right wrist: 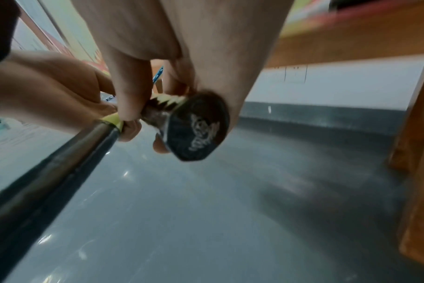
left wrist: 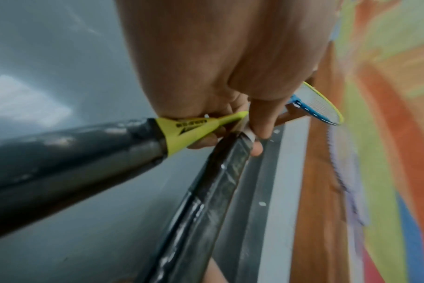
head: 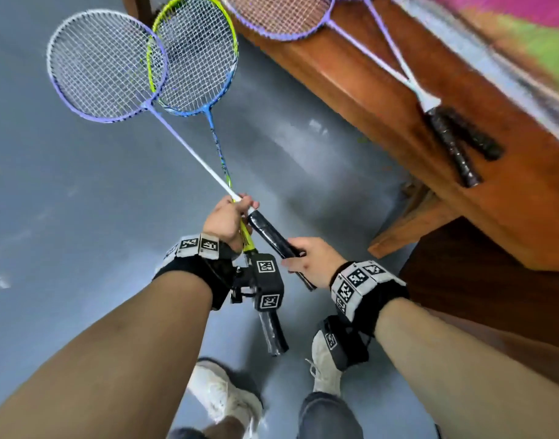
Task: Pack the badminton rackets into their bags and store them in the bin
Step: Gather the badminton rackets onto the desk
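Two bare forearms with black wrist straps carrying square printed markers reach forward over a grey floor. Left hand curls its fingers round the shafts of two rackets at once, just above their handles. One is the purple racket, with a white lower shaft; the other is the yellow and blue racket, whose yellow cone shows in the left wrist view. Their stringed heads overlap out ahead, above the floor. Right hand grips the black handle of the purple racket near its butt cap. To the right, two more purple rackets lie crossed on a wooden tabletop, their black handles side by side. White shoes stand on the floor below.
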